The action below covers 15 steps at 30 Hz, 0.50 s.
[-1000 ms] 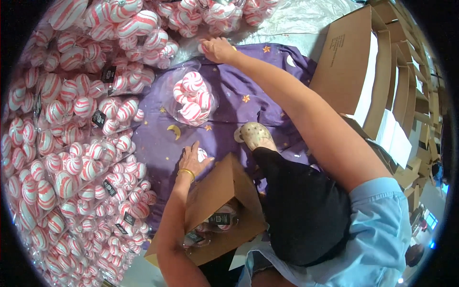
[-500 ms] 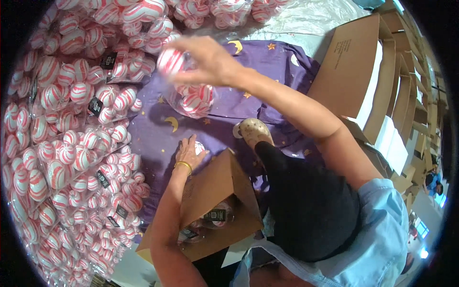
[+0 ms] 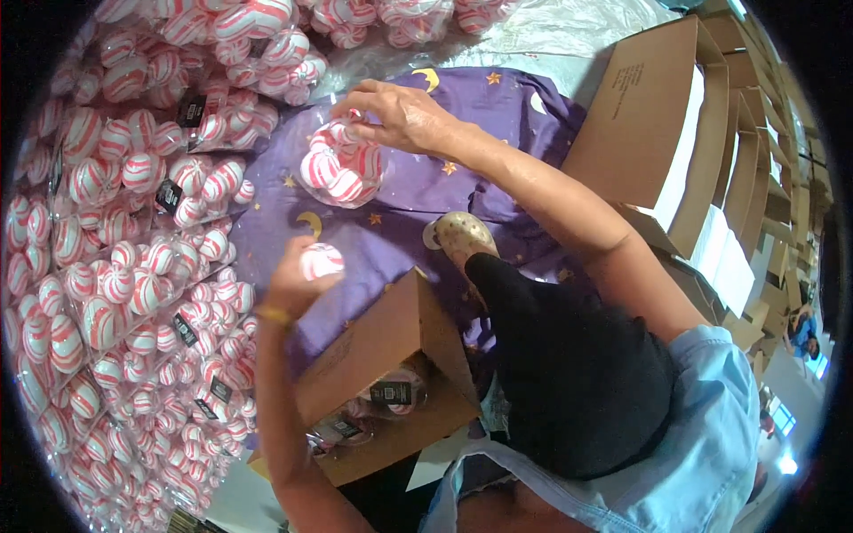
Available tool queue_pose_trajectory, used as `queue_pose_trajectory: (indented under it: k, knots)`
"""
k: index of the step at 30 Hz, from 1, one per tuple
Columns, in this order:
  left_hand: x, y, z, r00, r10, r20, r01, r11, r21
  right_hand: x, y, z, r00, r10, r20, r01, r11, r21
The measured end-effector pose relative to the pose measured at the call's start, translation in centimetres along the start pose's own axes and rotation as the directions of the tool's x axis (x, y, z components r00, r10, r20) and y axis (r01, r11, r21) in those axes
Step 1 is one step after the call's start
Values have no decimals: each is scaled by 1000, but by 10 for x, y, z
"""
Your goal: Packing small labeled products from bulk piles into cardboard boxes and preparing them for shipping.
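Observation:
My left hand (image 3: pixel 286 277) is closed round a red-and-white striped ball (image 3: pixel 322 262), raised above the purple cloth (image 3: pixel 267 222) with its moon and star print. Farther off, my right hand (image 3: pixel 395 115) grips the top of a clear plastic bag (image 3: pixel 342 173) that has several striped balls inside. Its fingertips are bent over the bag's upper end, and part of the grip is hidden. Close to my left forearm, an open cardboard box (image 3: pixel 355 355) contains bagged striped ornaments (image 3: pixel 391 393) with black labels.
Bagged striped balls (image 3: pixel 115 284) are heaped along the whole left side and the far edge. On the right stand large open cartons (image 3: pixel 635 115) with white sheets inside. My shoe (image 3: pixel 464 235) rests on the cloth beyond the small box.
My left hand has lifted the striped ball off the cloth and drawn it leftward. A ball at my right hand's fingers has gone down into the bag, and that hand now grips the bag top.

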<state>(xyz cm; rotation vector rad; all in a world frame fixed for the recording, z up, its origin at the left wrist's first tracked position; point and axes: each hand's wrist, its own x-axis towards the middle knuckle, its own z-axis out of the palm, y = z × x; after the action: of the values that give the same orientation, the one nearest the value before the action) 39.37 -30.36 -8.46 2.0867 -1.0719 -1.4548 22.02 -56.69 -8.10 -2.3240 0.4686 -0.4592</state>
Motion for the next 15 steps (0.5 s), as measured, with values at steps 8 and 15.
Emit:
queue_pose_trajectory:
  k: [8,15]
  knots:
    - [22,149,-8,816,533,-222,-466,835,294,3,2,7,999,44,19,-47,989,142]
    - [42,123,0,715,696,-72,-469,554,688,-5,8,5,999,44,27,-48,979,199]
